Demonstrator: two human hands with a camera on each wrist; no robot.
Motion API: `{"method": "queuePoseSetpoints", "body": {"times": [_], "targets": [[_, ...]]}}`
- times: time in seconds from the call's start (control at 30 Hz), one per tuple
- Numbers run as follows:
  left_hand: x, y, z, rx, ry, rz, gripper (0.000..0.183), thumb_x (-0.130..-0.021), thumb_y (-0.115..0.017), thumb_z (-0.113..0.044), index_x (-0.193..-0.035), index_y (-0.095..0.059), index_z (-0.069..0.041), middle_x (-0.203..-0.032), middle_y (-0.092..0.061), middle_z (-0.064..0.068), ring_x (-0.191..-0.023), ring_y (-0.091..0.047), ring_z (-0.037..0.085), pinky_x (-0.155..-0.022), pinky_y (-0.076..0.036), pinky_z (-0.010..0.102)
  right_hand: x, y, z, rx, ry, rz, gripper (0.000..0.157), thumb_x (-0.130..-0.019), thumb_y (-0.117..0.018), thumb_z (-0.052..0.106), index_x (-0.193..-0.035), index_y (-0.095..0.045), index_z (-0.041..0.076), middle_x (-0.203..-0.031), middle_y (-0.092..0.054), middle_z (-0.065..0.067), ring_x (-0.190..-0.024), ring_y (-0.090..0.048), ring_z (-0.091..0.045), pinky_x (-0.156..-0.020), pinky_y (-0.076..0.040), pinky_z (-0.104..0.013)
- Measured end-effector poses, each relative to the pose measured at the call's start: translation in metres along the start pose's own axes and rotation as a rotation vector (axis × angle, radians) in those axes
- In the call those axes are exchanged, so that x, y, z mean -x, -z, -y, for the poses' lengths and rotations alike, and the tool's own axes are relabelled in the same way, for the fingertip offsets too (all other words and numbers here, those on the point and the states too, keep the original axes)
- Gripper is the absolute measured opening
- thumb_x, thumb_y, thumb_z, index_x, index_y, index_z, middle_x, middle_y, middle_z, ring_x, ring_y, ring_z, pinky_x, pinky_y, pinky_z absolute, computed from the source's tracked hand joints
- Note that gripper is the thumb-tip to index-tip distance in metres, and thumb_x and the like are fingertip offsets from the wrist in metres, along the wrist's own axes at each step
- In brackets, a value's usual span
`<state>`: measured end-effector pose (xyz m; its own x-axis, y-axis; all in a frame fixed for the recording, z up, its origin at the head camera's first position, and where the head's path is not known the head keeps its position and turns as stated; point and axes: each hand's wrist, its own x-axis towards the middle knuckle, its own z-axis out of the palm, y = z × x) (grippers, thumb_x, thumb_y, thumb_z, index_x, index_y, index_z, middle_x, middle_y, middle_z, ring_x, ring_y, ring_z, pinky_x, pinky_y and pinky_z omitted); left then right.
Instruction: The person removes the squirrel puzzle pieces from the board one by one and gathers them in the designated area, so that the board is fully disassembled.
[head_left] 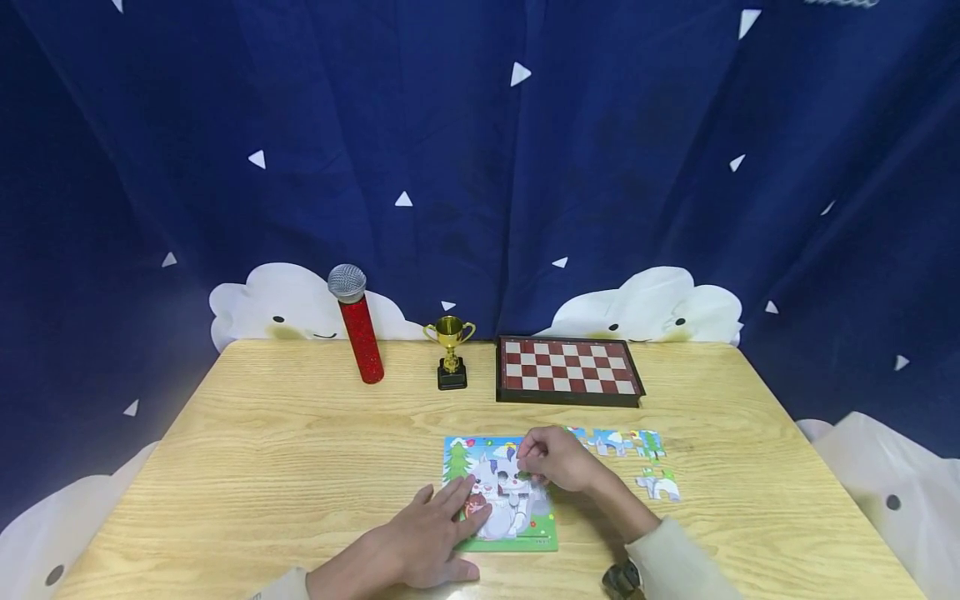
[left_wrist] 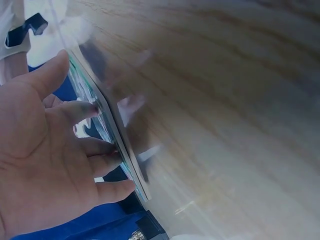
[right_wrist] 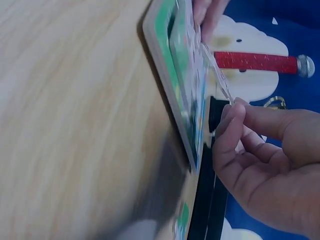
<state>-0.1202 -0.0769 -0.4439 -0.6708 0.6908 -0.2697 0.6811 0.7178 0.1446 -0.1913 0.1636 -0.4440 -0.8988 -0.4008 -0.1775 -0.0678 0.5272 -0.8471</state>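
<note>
A picture puzzle board point(head_left: 543, 537) with a green border and a white cartoon animal lies near the table's front. My left hand point(head_left: 427, 537) has its fingers spread, with the fingertips resting on the puzzle's left part; the left wrist view shows the fingers point(left_wrist: 112, 192) reaching over the board's edge. Over the upper right of the board, my right hand point(head_left: 562, 458) pinches a puzzle piece point(right_wrist: 218, 72) between thumb and index finger. That piece is tilted up, its lower end at the puzzle surface. Loose puzzle pieces point(head_left: 660, 486) lie to the right of the board.
At the back of the wooden table point(head_left: 300, 450) stand a red microphone point(head_left: 362, 337) and a small gold trophy point(head_left: 452, 367) on a black base. A red-and-white checkered game board point(head_left: 570, 371) in a black frame lies beside them. Behind hangs a dark blue curtain point(head_left: 450, 125).
</note>
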Motion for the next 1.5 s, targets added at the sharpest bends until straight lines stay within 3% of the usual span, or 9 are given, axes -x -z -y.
{"method": "queuePoseSetpoints", "body": {"times": [0.47,0.73,1.03,1.3,1.5], "targets": [[0.0,0.001,0.0,0.003,-0.016,-0.003,0.07,-0.089,-0.047,-0.061,-0.148,-0.033,-0.027,-0.157,-0.023,0.014,-0.145,-0.024,0.028,-0.107,-0.034,0.053,0.029,0.058,-0.029,0.009,-0.02,-0.011,0.009,-0.09,-0.055,0.002,-0.093,-0.059,-0.005,-0.076,-0.058,-0.009,-0.066,-0.056,-0.017,-0.06,-0.054,-0.035],[0.0,0.0,0.0,-0.02,-0.007,-0.001,0.07,-0.089,-0.046,-0.062,-0.148,-0.033,-0.028,-0.157,-0.023,0.013,-0.145,-0.025,0.027,-0.107,-0.034,0.052,0.046,0.084,-0.047,0.022,-0.062,0.006,0.011,-0.092,-0.052,0.001,-0.094,-0.059,-0.007,-0.074,-0.058,-0.009,-0.063,-0.052,-0.015,-0.053,-0.046,-0.027],[-0.001,0.001,0.0,-0.003,-0.007,0.007,0.069,-0.089,-0.047,-0.061,-0.148,-0.033,-0.028,-0.157,-0.023,0.013,-0.145,-0.024,0.027,-0.107,-0.034,0.052,0.059,0.091,-0.064,0.05,-0.108,-0.04,0.007,-0.085,-0.055,-0.004,-0.088,-0.061,-0.007,-0.072,-0.059,-0.008,-0.059,-0.05,-0.012,-0.051,-0.044,-0.023],[0.0,0.003,0.0,0.027,0.002,0.021,0.068,-0.089,-0.047,-0.06,-0.148,-0.033,-0.028,-0.158,-0.022,0.013,-0.146,-0.023,0.027,-0.109,-0.032,0.053,0.062,0.089,-0.066,0.18,-0.202,-0.13,0.002,-0.083,-0.063,0.0,-0.082,-0.063,-0.001,-0.068,-0.058,-0.005,-0.06,-0.054,-0.016,-0.052,-0.046,-0.026],[0.001,0.001,0.0,0.071,0.007,-0.008,0.066,-0.09,-0.047,-0.059,-0.148,-0.034,-0.027,-0.157,-0.023,0.013,-0.145,-0.023,0.027,-0.109,-0.032,0.054,0.058,0.084,-0.064,0.275,-0.268,-0.182,0.007,-0.083,-0.066,0.001,-0.078,-0.063,0.006,-0.066,-0.057,-0.003,-0.058,-0.054,-0.016,-0.051,-0.042,-0.025]]}}
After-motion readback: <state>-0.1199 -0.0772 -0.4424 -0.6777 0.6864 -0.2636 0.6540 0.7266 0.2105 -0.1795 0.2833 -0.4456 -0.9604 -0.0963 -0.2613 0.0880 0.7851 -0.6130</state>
